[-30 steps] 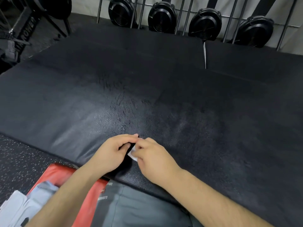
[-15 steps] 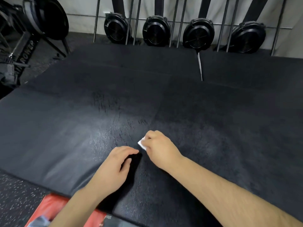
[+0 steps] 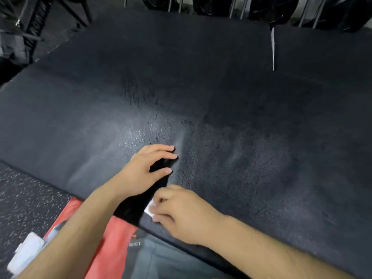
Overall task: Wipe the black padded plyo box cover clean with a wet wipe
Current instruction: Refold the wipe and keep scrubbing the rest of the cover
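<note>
The black padded plyo box cover (image 3: 231,109) fills most of the view, cracked and shiny near its middle. My right hand (image 3: 181,212) holds a small white wet wipe (image 3: 149,210) under curled fingers, close to the cover's near edge. Only a corner of the wipe shows past the fingers. My left hand (image 3: 147,170) rests on the cover just beyond and left of it, fingers straight and slightly spread, holding nothing.
A red panel (image 3: 112,246) and a white pack (image 3: 26,252) lie below the cover's near edge on speckled rubber floor (image 3: 26,198). Black round fan wheels (image 3: 269,9) on metal rails stand along the far edge. A dark machine frame (image 3: 24,31) is at far left.
My right hand has drawn the wipe back toward me, from the cover's cracked middle to its near edge. My left hand moved slightly forward and flattened on the cover.
</note>
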{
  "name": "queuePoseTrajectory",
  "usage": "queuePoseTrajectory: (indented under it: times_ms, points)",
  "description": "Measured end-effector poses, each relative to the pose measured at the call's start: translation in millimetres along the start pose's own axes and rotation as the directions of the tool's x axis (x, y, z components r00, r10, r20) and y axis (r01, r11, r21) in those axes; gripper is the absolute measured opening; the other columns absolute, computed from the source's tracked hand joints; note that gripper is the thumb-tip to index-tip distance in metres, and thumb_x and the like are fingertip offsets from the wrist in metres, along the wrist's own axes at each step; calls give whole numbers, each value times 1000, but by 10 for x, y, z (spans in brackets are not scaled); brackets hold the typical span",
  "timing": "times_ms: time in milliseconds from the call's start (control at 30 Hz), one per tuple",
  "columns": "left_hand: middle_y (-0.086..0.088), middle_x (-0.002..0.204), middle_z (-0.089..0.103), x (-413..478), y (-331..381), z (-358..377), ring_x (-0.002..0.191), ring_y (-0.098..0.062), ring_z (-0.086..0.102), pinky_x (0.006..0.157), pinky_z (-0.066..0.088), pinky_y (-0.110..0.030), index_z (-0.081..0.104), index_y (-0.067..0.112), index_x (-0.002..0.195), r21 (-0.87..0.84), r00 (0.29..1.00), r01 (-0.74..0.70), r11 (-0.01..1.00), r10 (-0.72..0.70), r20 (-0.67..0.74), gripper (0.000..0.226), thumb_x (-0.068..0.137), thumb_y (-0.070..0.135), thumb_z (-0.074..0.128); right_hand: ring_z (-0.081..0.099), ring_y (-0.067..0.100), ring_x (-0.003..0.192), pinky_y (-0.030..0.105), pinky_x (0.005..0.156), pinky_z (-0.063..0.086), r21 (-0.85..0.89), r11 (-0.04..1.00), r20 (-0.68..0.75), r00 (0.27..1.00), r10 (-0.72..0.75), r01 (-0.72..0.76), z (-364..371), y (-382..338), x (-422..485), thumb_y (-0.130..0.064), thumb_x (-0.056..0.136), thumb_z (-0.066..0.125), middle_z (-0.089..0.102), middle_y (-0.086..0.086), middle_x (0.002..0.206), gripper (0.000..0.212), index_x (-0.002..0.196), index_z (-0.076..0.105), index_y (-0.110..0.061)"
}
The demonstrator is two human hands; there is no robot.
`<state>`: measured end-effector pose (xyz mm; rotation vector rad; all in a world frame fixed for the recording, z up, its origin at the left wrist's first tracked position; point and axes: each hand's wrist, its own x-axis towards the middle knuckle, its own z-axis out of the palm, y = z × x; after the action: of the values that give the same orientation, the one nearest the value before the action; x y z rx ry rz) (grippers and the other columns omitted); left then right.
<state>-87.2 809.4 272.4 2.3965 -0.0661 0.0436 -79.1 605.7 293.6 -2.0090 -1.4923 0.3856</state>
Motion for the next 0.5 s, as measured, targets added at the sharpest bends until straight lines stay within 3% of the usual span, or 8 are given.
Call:
queuePoseTrajectory:
  times_ms: [133,200,267,333,433,500]
  points:
    - [24,153,39,-95,-48,11,146,-6,30,119,24,-53,56,44,135,-7,995,-17,1000,17,93,46,95,23,66,49,20,78,26,64,33,-112,990,87,993,-77,87,160,-147,60,-13,82,73,56,0,83,6,77,70,-15]
    - [20,155,38,-196,-33,25,148,-1,24,123,20,-45,58,33,137,-58,994,-30,998,36,106,47,97,9,62,52,23,81,29,69,41,-115,990,103,992,-72,84,95,-90,-15,-15,86,68,57,1,85,7,80,71,-14]
    - [14,153,43,-325,-7,45,148,-1,24,124,19,-34,61,23,135,-86,996,-40,996,47,73,44,97,2,56,54,26,85,35,73,50,-118,993,20,1000,-20,22,31,30,44,-16,90,66,60,2,89,9,87,74,-15]
    - [9,150,48,-454,-21,92,146,-2,29,122,20,-27,64,20,132,-84,999,-46,995,47,7,54,87,-6,49,54,30,83,38,73,51,-55,998,-34,999,29,-31,63,16,164,-13,88,67,59,5,86,10,82,75,-12]
    - [8,151,47,-576,-45,135,147,-6,29,122,15,-23,64,20,132,-53,998,-53,997,51,-37,49,90,-2,51,49,29,83,37,71,42,32,1000,59,998,-4,2,211,-204,199,-10,87,69,52,7,80,16,72,72,-7]
    - [8,151,47,-598,-71,124,147,-10,32,122,19,-26,64,19,132,-35,996,-78,996,76,-56,43,94,5,52,50,27,86,38,73,44,12,999,125,991,-39,38,173,-165,172,-14,89,67,52,6,83,15,78,75,-7]
